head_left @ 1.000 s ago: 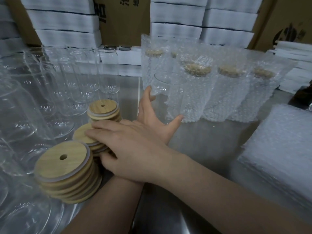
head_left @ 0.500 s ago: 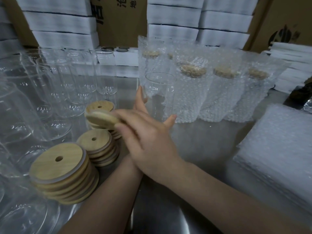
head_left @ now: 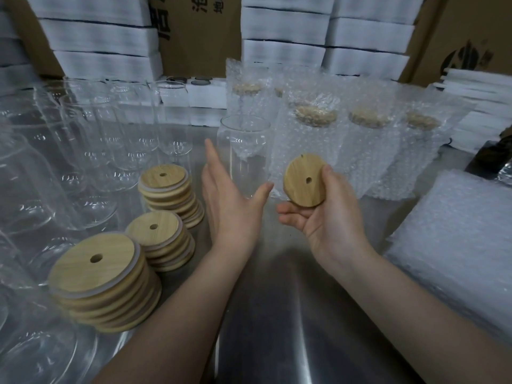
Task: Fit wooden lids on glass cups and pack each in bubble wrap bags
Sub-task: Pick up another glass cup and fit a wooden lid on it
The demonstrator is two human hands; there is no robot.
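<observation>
Our right hand (head_left: pixel 329 228), palm up, held a tilted wooden lid (head_left: pixel 304 180) in curled fingers (head_left: pixel 289 217); our left hand (head_left: pixel 232 209) lay flat-fingered, empty, beside the glass cup (head_left: pixel 243 145).

Steel table (head_left: pixel 277 314); cardboard boxes (head_left: pixel 199 37), white foam stacks (head_left: pixel 282 31) behind.

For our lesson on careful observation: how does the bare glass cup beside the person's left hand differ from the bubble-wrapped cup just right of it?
The bare glass cup has an open mouth, no lid; the bubble-wrapped cup carries a wooden lid. The bare glass cup is uncovered; the bubble-wrapped cup is bagged. Both stand upright on the metal table.
</observation>
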